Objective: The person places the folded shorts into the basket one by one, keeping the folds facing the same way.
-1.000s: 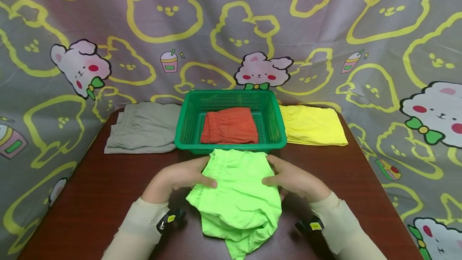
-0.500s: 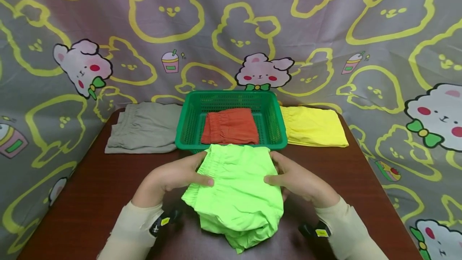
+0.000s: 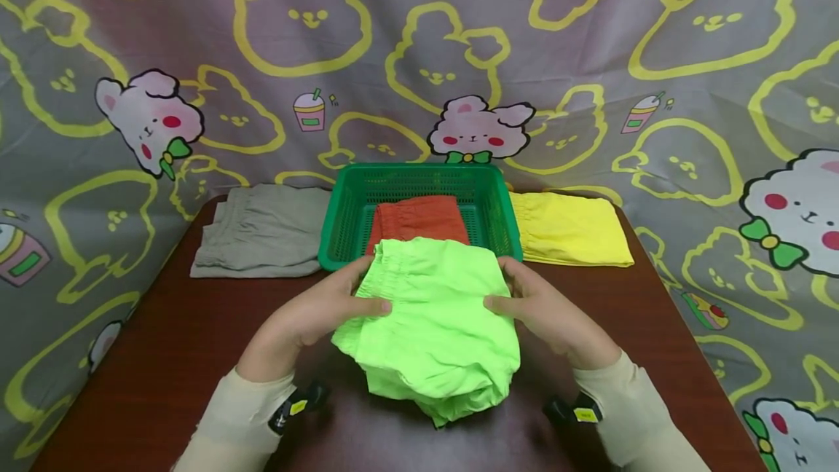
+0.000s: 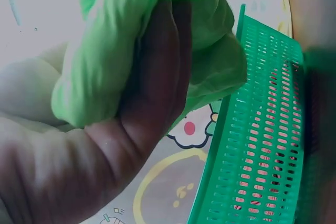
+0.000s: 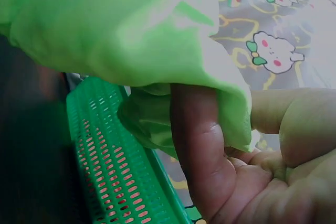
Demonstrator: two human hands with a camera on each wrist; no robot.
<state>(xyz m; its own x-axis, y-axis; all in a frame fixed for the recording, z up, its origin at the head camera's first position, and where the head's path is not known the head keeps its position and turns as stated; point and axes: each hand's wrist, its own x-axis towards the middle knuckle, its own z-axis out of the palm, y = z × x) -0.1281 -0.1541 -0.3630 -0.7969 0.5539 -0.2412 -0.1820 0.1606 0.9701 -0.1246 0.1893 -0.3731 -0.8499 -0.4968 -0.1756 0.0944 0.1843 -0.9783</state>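
Note:
Folded lime-green shorts (image 3: 432, 319) with a gathered elastic waistband hang between my two hands, in front of the basket. My left hand (image 3: 324, 312) grips their waistband side, thumb on top and fingers underneath. At the opposite side my right hand (image 3: 547, 308) pinches the edge the same way. A loose fold droops toward the table. Both wrist views show fingers curled beneath the green cloth (image 4: 100, 51). Beyond the shorts stands a green perforated basket (image 3: 505, 217), its front rim partly covered by them. Folded orange-red shorts (image 3: 422, 217) lie inside it.
Folded grey shorts (image 3: 269, 228) lie left of the basket, folded yellow shorts (image 3: 570, 228) to its right. All rest on a dark brown table (image 3: 164, 355). A cartoon-printed curtain (image 3: 406, 42) hangs right behind the table.
Both hands have raised the lime-green shorts and carried them forward, toward the basket. They now overlap its front rim and part of the orange-red shorts in the head view.

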